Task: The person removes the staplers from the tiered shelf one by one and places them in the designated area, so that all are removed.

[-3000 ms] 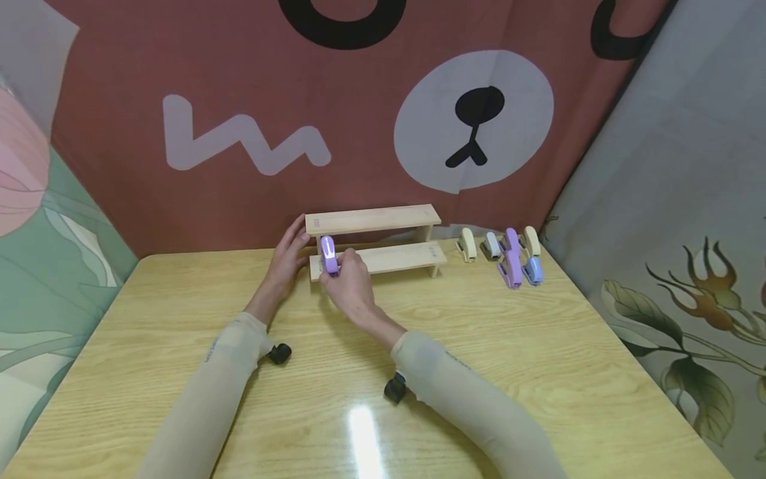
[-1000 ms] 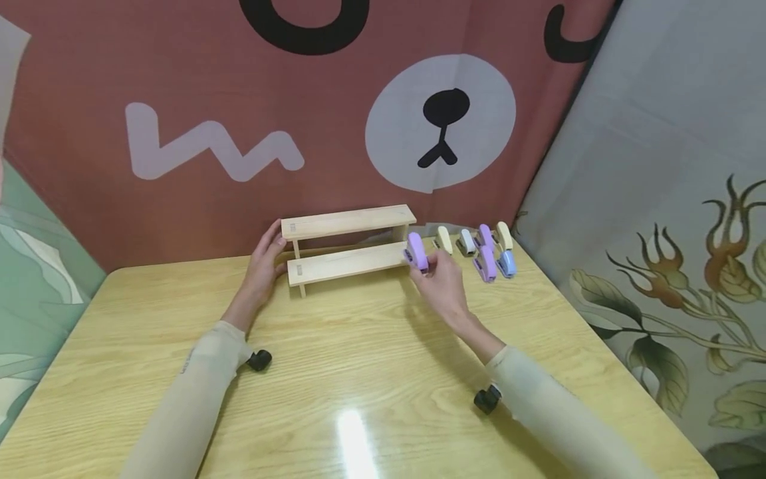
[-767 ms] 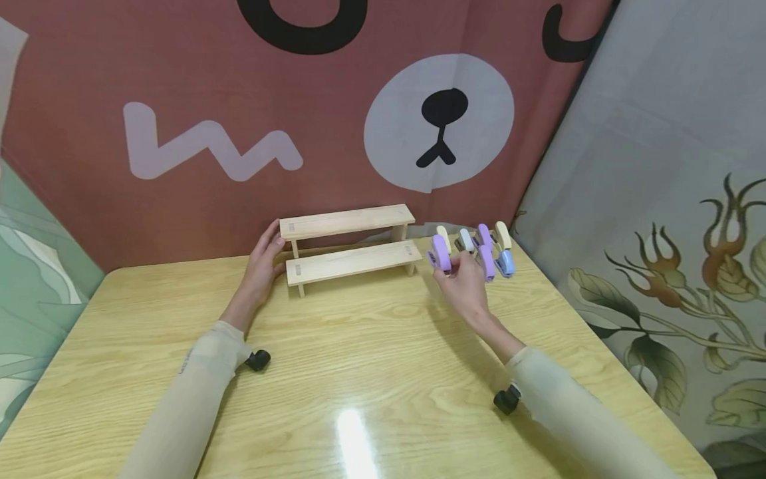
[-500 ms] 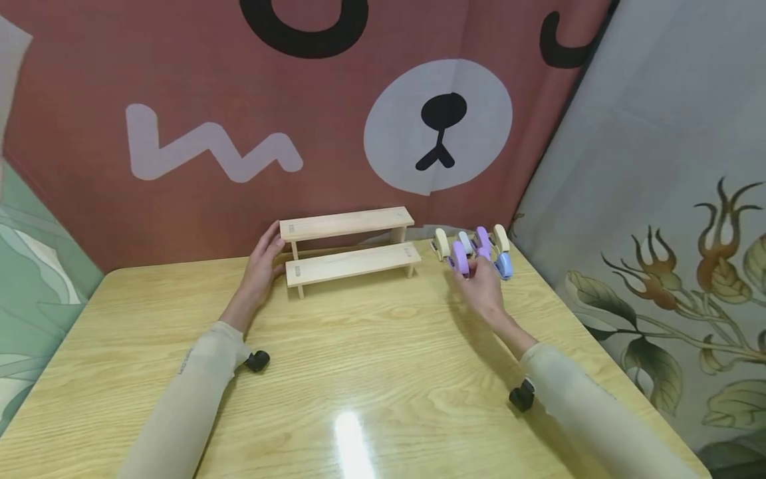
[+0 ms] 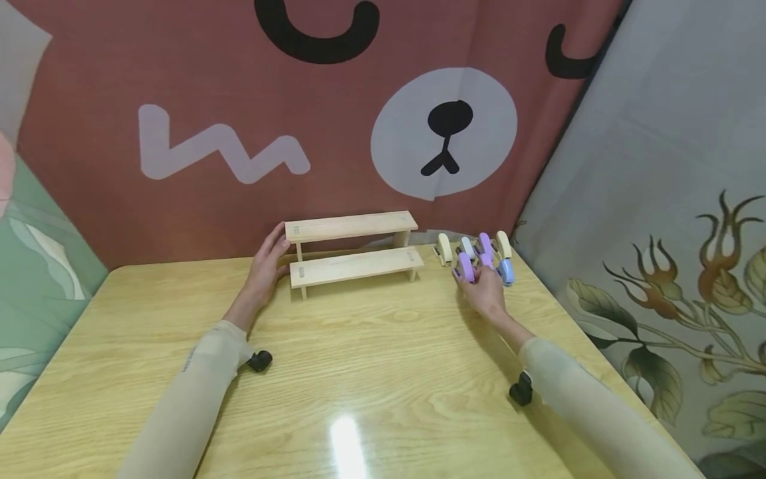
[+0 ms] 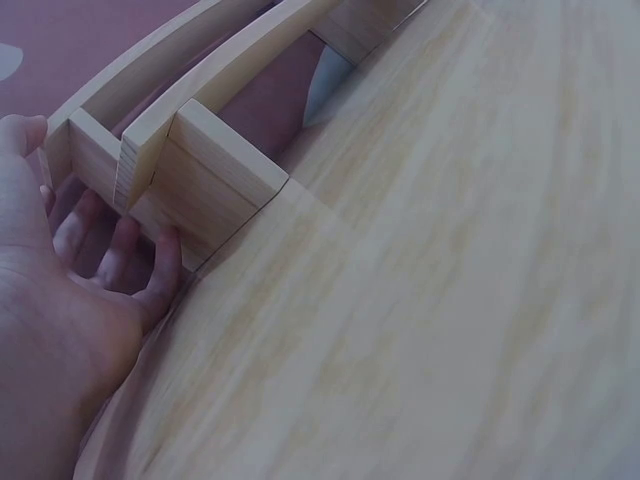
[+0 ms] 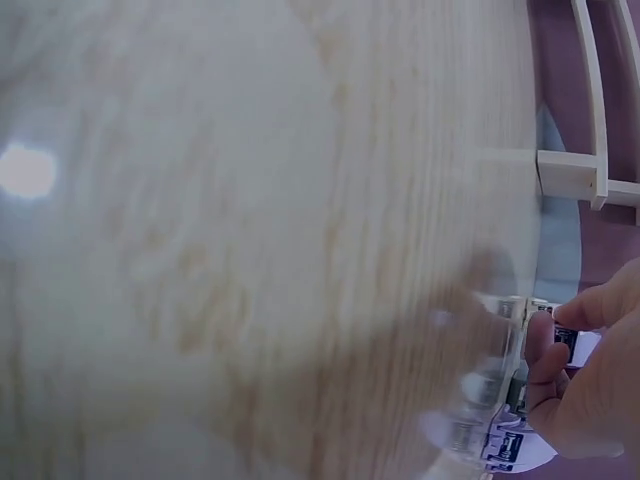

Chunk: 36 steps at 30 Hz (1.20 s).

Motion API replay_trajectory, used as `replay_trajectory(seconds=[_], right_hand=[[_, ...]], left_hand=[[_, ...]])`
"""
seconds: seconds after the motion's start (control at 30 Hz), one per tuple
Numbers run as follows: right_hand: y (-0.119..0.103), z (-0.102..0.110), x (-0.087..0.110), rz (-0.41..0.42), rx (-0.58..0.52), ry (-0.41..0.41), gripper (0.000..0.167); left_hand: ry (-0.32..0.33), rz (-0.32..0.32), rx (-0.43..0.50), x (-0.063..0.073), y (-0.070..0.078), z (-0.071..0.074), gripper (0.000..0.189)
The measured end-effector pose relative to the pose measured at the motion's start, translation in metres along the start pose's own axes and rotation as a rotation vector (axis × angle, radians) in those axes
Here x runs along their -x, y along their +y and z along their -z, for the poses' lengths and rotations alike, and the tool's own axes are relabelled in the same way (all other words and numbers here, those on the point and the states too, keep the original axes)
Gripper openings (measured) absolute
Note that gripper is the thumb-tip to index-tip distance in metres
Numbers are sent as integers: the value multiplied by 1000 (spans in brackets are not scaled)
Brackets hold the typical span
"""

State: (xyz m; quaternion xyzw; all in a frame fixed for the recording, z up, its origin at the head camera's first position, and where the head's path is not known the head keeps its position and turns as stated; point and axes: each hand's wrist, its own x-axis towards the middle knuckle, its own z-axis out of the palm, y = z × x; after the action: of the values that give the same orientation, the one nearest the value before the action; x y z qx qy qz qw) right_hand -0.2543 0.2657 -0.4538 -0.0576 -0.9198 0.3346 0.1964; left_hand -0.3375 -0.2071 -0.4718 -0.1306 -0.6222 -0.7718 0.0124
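Note:
My right hand [image 5: 486, 293] pinches a light purple mini stapler [image 5: 463, 268], low over the table at the near side of the stapler group. In the right wrist view the right hand [image 7: 600, 370] covers much of it, so whether it touches the table is hard to tell. Around it stand a cream stapler [image 5: 443, 248], a grey-blue one [image 5: 467, 247], a purple one [image 5: 485, 244] and a blue one [image 5: 507, 271]. Another purple stapler is mostly behind my fingers. My left hand [image 5: 263, 266] grips the left end of a two-tier wooden shelf [image 5: 356, 266], fingers bent against its side panel.
Both shelf boards are bare. A second cream stapler [image 5: 503, 244] stands at the back right, near the grey curtain [image 5: 646, 166]. Behind the wooden table [image 5: 359, 359] hangs a reddish cloth [image 5: 335, 146] with a bear print.
My right hand has carried the purple stapler from the shelf's lower left, rightwards to the other staplers, and lowered it there. My left hand has stayed at the shelf's left end.

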Motion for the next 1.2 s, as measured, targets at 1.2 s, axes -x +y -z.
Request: replay_trajectory(seconds=[1.2], right_hand=[[12,-5,-2,-17,31,-26,26]], left_hand=[[-6,-5,-9,1,1,-1,63]])
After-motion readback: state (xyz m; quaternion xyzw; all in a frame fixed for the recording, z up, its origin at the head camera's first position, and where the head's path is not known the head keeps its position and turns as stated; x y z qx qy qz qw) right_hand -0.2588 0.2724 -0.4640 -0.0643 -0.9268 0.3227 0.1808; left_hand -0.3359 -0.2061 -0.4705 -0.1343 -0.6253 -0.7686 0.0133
